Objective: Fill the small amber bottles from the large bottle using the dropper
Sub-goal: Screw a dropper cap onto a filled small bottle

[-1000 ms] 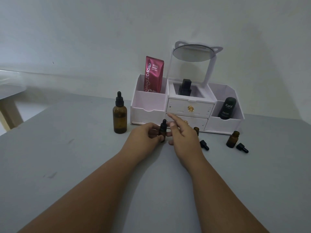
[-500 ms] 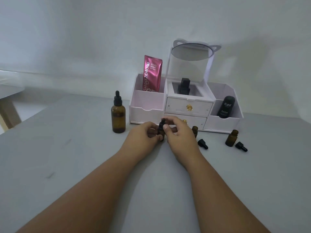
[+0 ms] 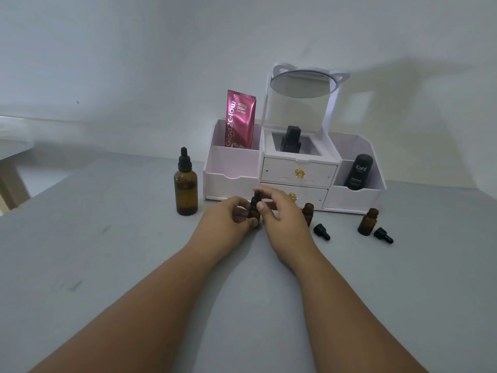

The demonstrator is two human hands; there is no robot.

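A second ago my right hand (image 3: pixel 285 214) hovered open beside the small amber bottle (image 3: pixel 254 211); now its fingers (image 3: pixel 260 205) have closed on the black cap, while my left hand (image 3: pixel 228 216) grips the glass body. I read that as unscrewing this one, like the two bottles already uncapped to the right, though I can't tell which way the cap turns. The bottle stands upright on the table (image 3: pixel 107 265) before the white organizer (image 3: pixel 295 173), long axis vertical, cap up. The large bottle (image 3: pixel 185 184) stands untouched at left, dropper (image 3: pixel 184 158) in.
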